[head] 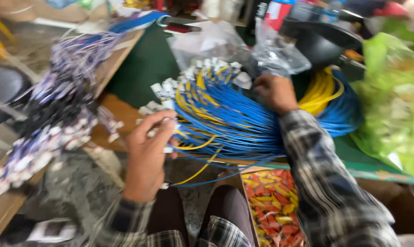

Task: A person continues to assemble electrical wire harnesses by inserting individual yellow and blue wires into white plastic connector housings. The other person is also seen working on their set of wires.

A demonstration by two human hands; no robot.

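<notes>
Head view, blurred by motion. A large bundle of blue and yellow wires [225, 116] lies across the green bench [143, 64], its near ends carrying small white connectors [170, 87] fanned out towards the left. The far part of the bundle curves round into a coil [330, 98] at the right, beside a green plastic bag [394, 105].

The left hand [147, 155] reaches into the connector ends at the bundle's near edge; its fingers are curled around a few wires or connectors, though blur hides exactly what they pinch. The right hand [274, 93] rests on top of the bundle farther back, fingers bent down and pressing into the wires; whether it grips any single wire cannot be told.

A second, darker bundle [56, 105] with white ends lies apart on a wooden board [118, 57] at the left. A box of red and yellow pieces [273, 206] sits below the bench edge, near the knees. Clear bags [216, 43] lie behind the blue bundle.

Judged from this layout, the work is midway: a few yellow and blue strands hang loose at the near edge, while most wires are still gathered together.
</notes>
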